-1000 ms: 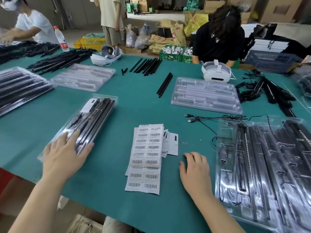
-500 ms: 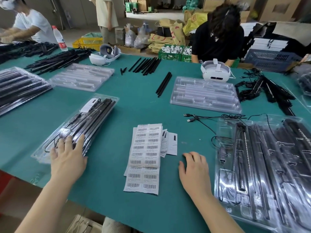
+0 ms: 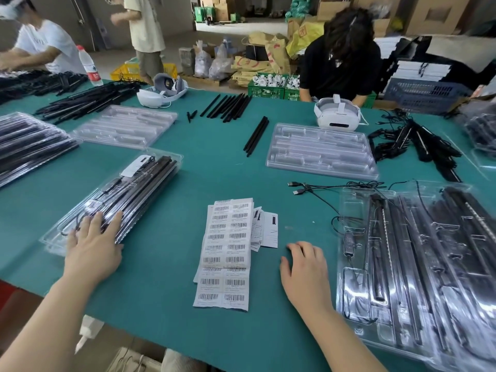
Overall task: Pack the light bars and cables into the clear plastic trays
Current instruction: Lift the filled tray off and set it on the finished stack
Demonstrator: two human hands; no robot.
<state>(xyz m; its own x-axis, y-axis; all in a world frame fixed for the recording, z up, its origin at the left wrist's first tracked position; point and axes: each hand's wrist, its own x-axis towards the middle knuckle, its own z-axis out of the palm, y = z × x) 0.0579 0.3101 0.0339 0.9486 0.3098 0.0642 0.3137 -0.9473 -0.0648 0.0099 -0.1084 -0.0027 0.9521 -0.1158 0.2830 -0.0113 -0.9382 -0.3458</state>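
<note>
A closed clear tray [image 3: 150, 181] packed with black light bars and a cable lies at the left on the green table. My left hand [image 3: 92, 244] rests flat on its near end with straight fingers. My right hand [image 3: 306, 272] lies flat on the table, holding nothing, just left of an open clear tray [image 3: 429, 285] that holds light bars and a cable with an inline controller [image 3: 349, 244]. Loose USB cable ends [image 3: 300, 187] trail from it. Two empty clear trays, one [image 3: 322, 150] and another [image 3: 126, 126], lie farther back. Loose black bars [image 3: 256, 135] lie mid-table.
Barcode label sheets [image 3: 226, 251] lie between my hands. Stacked packed trays [image 3: 29, 145] sit far left. Two white headsets, the right [image 3: 336, 115] and the left [image 3: 161, 92], more bars [image 3: 228, 104], a cable pile [image 3: 413, 142] and a water bottle [image 3: 90, 65] stand at the back. Three people work around the table.
My left hand has slid the packed tray slightly away and to the left along the table. My right hand has stayed in place.
</note>
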